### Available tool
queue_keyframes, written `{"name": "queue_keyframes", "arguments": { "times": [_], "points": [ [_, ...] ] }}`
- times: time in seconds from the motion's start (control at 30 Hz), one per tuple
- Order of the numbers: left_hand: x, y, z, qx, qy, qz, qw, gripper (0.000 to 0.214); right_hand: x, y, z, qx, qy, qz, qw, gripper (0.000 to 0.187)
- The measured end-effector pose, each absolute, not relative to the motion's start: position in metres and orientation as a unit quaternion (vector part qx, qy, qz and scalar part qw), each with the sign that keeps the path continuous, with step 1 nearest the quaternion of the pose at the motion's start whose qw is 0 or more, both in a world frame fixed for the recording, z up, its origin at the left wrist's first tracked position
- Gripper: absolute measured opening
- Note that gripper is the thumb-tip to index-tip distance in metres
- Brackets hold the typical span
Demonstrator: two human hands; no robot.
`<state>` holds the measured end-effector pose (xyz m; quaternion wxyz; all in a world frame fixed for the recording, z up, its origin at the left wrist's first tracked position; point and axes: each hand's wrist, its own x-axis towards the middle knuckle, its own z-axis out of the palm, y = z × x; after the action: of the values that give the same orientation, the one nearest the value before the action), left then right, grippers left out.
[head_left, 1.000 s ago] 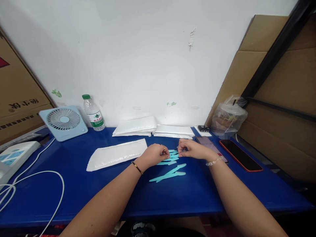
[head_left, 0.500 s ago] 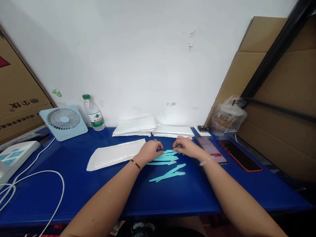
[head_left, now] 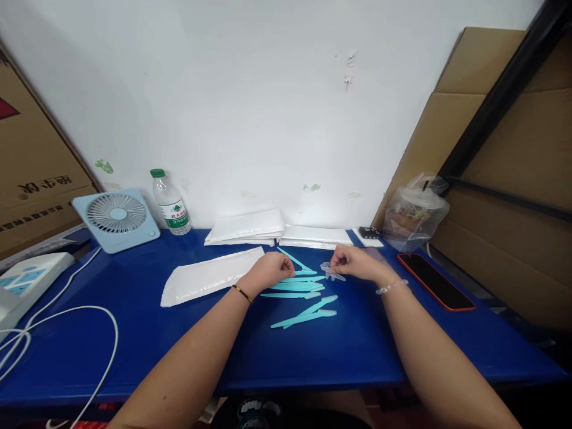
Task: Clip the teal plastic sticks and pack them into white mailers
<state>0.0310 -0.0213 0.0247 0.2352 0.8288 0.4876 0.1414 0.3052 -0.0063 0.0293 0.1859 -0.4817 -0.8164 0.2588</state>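
Several thin turquoise plastic sticks [head_left: 297, 287] lie in a loose pile on the blue table [head_left: 134, 351]. My left hand [head_left: 268, 269] is closed in a pinch on one turquoise stick [head_left: 292, 260], which points up and to the right above the pile. My right hand [head_left: 355, 262] is pinched on a small clear plastic piece [head_left: 329, 271] just right of the pile. A white padded envelope [head_left: 212, 276] lies flat to the left of my left hand. Two more turquoise sticks [head_left: 308, 314] lie apart, nearer to me.
Stacks of white envelopes [head_left: 277, 232] sit against the wall. A small blue fan [head_left: 117, 218] and a water bottle [head_left: 170, 204] stand at the back left, with a white cable [head_left: 67, 322] below. A phone [head_left: 433, 280] and a bagged cup [head_left: 413, 214] are at the right.
My left hand has lifted one turquoise stick off the pile. My right hand has drawn back to the right with a small clear piece pinched in it.
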Motion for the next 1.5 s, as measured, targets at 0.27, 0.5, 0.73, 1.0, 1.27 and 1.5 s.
{"name": "queue_keyframes", "arguments": {
  "times": [0.27,0.5,0.73,1.0,1.27,1.5],
  "points": [
    [0.03,-0.024,0.014,0.903,0.397,0.086,0.143,0.081,0.268,-0.036,0.042,-0.375,-0.889,0.234,0.115,0.019],
    [0.03,-0.026,0.016,0.907,0.402,0.074,0.099,0.087,0.243,-0.048,0.037,-0.352,-0.92,0.158,0.066,0.007],
    [0.03,-0.023,0.013,0.907,0.403,0.069,0.104,0.084,0.251,-0.044,0.037,-0.36,-0.92,0.128,0.087,0.008],
    [0.042,-0.031,0.022,0.91,0.375,0.13,0.117,0.039,0.283,-0.032,0.044,-0.393,-0.862,0.258,0.19,0.01],
    [0.039,-0.025,0.023,0.889,0.418,0.142,0.122,0.033,0.305,-0.017,0.034,-0.456,-0.845,0.235,0.153,0.021],
    [0.04,-0.026,0.013,0.904,0.393,0.106,0.132,0.046,0.297,-0.029,0.045,-0.402,-0.871,0.25,0.13,0.02]
  ]
}}
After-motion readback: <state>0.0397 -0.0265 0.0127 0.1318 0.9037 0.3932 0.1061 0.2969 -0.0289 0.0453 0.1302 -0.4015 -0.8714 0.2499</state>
